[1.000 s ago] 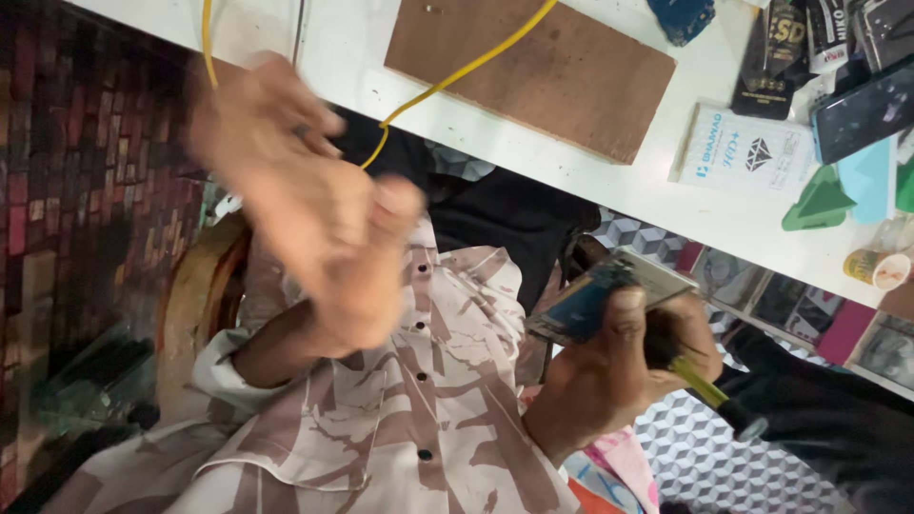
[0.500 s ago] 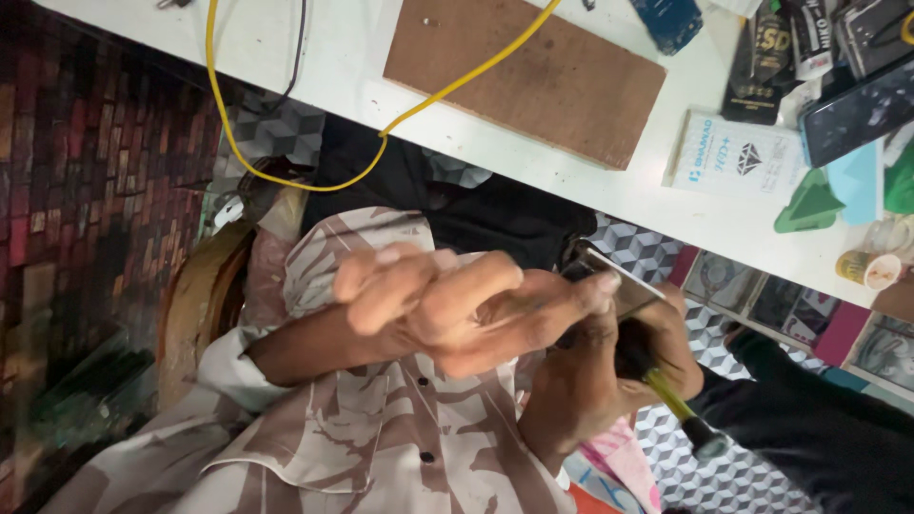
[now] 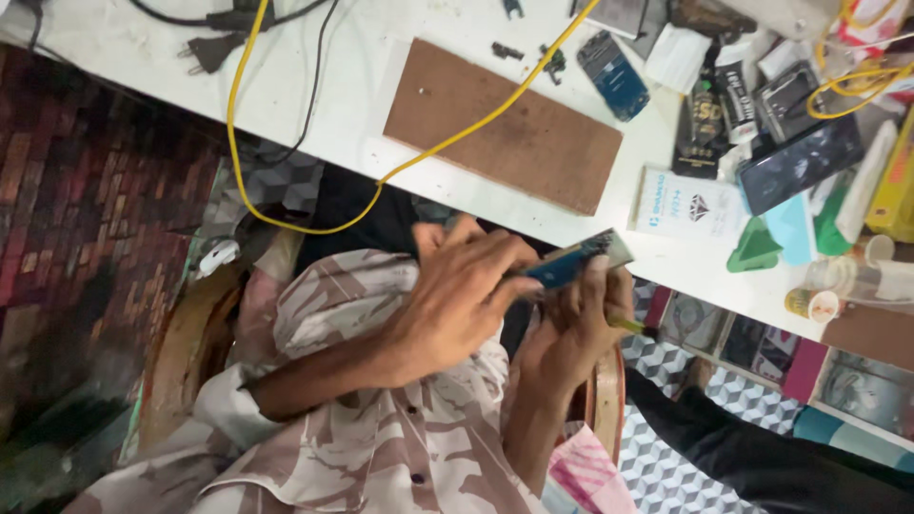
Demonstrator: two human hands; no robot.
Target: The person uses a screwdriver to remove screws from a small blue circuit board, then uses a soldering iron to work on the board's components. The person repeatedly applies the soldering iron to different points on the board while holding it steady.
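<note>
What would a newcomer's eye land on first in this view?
Probably the two hands meeting at centre: the left hand and right hand both grip a small blue circuit board over the lap. Next, the yellow cable looping off the white table and across the brown board.
</note>
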